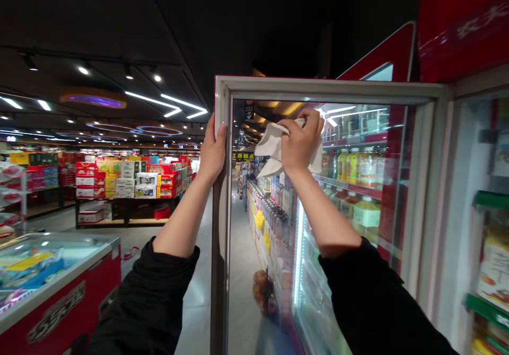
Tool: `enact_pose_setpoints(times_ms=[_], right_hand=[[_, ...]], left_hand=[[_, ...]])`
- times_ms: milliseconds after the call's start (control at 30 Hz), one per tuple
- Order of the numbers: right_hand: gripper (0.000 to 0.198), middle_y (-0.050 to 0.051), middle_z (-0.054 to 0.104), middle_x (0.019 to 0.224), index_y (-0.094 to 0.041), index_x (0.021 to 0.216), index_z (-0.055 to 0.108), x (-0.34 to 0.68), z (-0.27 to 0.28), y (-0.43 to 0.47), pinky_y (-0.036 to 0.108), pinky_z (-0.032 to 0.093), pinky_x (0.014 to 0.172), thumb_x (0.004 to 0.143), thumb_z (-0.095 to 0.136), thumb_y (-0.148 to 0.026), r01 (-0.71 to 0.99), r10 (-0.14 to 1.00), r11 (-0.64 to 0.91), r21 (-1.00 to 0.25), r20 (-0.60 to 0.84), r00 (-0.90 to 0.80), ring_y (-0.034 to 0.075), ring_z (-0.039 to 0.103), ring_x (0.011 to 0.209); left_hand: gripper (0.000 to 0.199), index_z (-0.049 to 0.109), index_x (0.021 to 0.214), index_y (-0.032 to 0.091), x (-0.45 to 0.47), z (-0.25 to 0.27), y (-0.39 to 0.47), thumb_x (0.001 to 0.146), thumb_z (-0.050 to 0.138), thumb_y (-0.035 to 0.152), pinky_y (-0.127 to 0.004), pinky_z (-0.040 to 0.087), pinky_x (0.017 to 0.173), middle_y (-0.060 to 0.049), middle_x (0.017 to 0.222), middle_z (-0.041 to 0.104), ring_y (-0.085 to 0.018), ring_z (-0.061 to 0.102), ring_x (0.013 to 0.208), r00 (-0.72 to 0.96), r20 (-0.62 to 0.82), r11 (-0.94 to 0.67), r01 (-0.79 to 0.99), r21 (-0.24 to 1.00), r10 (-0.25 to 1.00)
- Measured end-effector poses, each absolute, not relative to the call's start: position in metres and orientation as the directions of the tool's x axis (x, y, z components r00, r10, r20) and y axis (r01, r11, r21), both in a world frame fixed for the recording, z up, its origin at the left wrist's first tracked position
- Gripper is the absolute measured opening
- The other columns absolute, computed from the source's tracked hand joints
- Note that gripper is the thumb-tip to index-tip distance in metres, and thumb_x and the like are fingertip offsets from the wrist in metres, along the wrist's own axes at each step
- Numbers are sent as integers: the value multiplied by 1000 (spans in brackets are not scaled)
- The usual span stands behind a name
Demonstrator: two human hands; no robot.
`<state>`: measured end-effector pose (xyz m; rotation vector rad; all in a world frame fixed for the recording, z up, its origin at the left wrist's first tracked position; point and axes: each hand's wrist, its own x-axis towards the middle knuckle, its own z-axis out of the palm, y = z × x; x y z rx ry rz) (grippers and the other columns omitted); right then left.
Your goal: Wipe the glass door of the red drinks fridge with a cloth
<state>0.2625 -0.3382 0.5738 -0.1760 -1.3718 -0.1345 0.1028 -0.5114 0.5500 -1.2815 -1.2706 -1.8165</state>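
My left hand (213,151) is wrapped round the outer edge of an open glass fridge door (223,228), near its top corner. Against the upper part of the glass, my right hand (300,140) grips a crumpled white cloth (270,140), whose loose corners stick out to the left and below. The door has a pale inner frame and a thin red outer edge. Bottles, shelves and an aisle show in the glass, partly as reflections. My fingertips behind the door edge are hidden.
To the right stands the red fridge (461,32) with stocked shelves inside. A red chest freezer (75,296) with a glass top is at the lower left. Behind it, stacked boxes (147,185) fill a display shelf. Grey tiled floor (196,291) runs beside the door.
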Motion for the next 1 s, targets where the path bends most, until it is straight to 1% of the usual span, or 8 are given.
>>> enact_pose_setpoints(times_ms=[133, 300, 400, 500, 600, 733, 833, 1000], right_hand=[[44, 11, 72, 127, -26, 120, 83, 260, 570, -350, 64, 59, 119, 100, 45, -13, 187, -85, 981, 59, 987, 136, 35, 66, 131], [55, 14, 62, 165, -21, 159, 63, 257, 540, -377, 66, 39, 139, 105, 60, -33, 147, -206, 964, 221, 972, -110, 39, 49, 161], [58, 11, 55, 175, -24, 165, 57, 251, 546, -377, 65, 29, 144, 108, 56, -25, 115, -253, 953, 279, 947, -200, 35, 40, 170], [62, 5, 50, 180, -26, 160, 62, 243, 573, -379, 57, 35, 143, 104, 47, -6, 113, -256, 953, 282, 946, -197, 28, 42, 170], [67, 4, 45, 183, -26, 155, 66, 234, 596, -391, 48, 48, 135, 100, 43, 4, 131, -215, 962, 241, 959, -187, 25, 47, 167], [66, 7, 63, 169, -24, 153, 70, 236, 593, -398, 39, 47, 137, 102, 40, 5, 120, -260, 950, 289, 942, -212, 20, 56, 160], [71, 5, 67, 165, -23, 155, 69, 247, 584, -385, 45, 44, 140, 98, 41, 7, 86, -313, 940, 332, 933, -178, 21, 58, 159], [87, 1, 62, 171, -27, 166, 60, 245, 595, -376, 58, 42, 141, 89, 43, 11, 82, -282, 952, 295, 949, -140, 27, 48, 167]], left_hand=[[70, 51, 168, 32, 109, 548, -513, 110, 52, 70, -49, 28, 142, -5, 175, 57, -30, 44, 169, -390, 918, -417, 824, 383, 72], [68, 50, 169, 30, 114, 548, -511, 112, 50, 67, -49, 28, 142, -5, 177, 54, -30, 44, 169, -398, 915, -412, 825, 386, 61], [68, 50, 169, 30, 112, 546, -510, 112, 49, 68, -51, 30, 142, -5, 179, 52, -32, 44, 169, -388, 920, -407, 833, 376, 56], [70, 48, 170, 32, 108, 547, -509, 111, 49, 70, -54, 30, 142, -6, 180, 50, -32, 42, 170, -374, 926, -396, 844, 361, 47], [78, 35, 177, 26, 107, 556, -507, 113, 45, 68, -50, 27, 143, -10, 187, 35, -30, 33, 174, -210, 978, -337, 921, 194, -11], [78, 28, 180, 17, 112, 571, -503, 115, 40, 60, -48, 19, 145, -15, 192, 19, -28, 17, 179, -43, 998, -213, 977, 31, -51], [76, 27, 180, 20, 114, 576, -501, 116, 39, 58, -48, 19, 146, -12, 193, 16, -28, 15, 179, -46, 998, -218, 975, 33, -52], [74, 23, 182, 20, 110, 573, -501, 117, 37, 53, -44, 21, 146, -8, 193, 15, -25, 16, 178, -20, 999, -215, 977, 9, -49]])
